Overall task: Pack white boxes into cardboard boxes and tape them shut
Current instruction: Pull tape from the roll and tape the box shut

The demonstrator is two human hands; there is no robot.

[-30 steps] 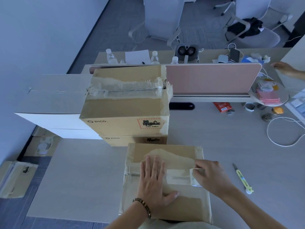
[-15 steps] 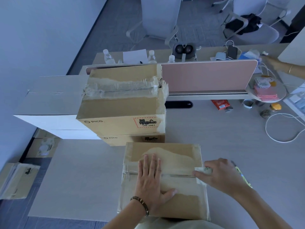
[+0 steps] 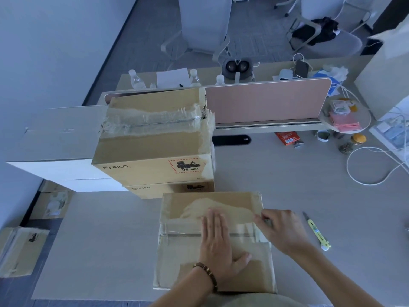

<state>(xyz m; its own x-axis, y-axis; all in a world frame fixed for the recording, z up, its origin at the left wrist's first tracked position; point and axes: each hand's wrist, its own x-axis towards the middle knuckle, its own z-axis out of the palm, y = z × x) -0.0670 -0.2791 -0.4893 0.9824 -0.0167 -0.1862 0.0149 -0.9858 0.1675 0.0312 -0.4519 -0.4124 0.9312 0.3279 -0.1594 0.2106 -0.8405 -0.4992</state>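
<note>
Now left hand point(image 3: 218, 247) flat on cardboard box point(image 3: 177, 260), right hand point(image 3: 280, 231) pinching tape point(image 3: 247, 229)

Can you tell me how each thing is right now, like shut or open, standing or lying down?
Front box: flaps shut, tape over the seam.
Left hand: flat, pressing the box top.
Right hand: fingers curled at the box's right edge, on the tape.
Stacked boxes: taped shut, one on another.
Knife: lying on the desk.
Bottles: upright, capped.
</note>
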